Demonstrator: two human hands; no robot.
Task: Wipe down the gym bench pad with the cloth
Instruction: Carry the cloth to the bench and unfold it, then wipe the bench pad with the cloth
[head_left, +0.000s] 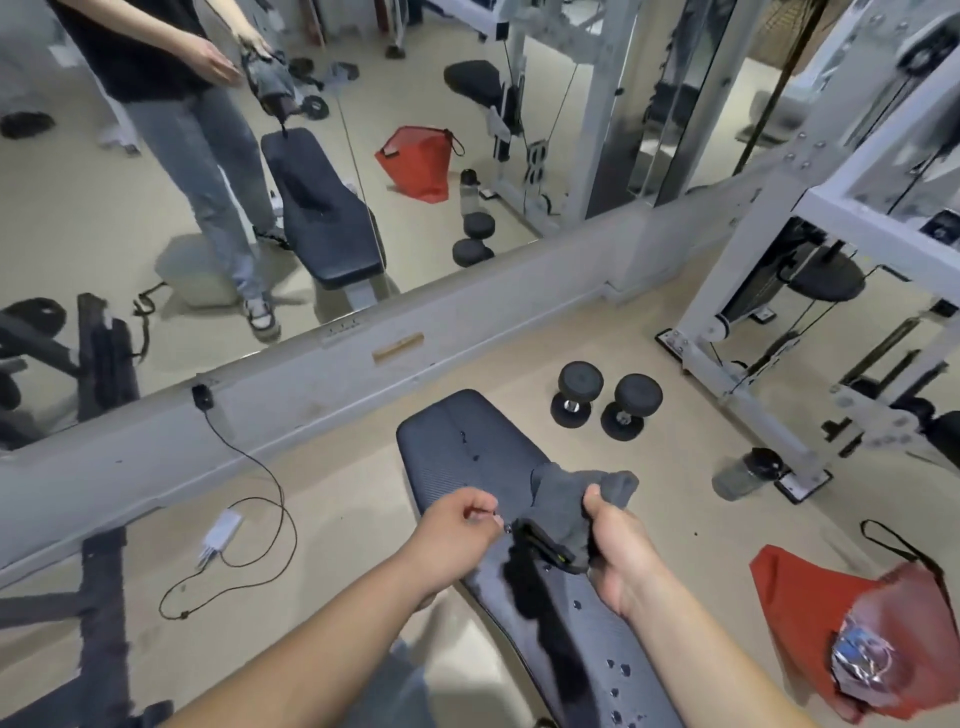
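A wide wall mirror fills the upper left above a grey ledge and reflects a person standing beside a bench. A white steel cable machine frame stands at the right on the beige floor. The dark grey ribbed gym bench pad runs from the bottom centre up toward the mirror, with water droplets on its surface near both ends. A red drawstring bag lies on the floor to the right, with crumpled foil resting on it. Two black round-headed dumbbells sit together beyond the bench, and a clear shaker bottle with a black lid stands by the machine's foot. The grey bunched cloth is held above the middle of the pad, a black strap hanging from it. The right hand is closed around the cloth. The left hand is loosely curled just beside it, fingertips pinched together; whether they touch the strap cannot be told.
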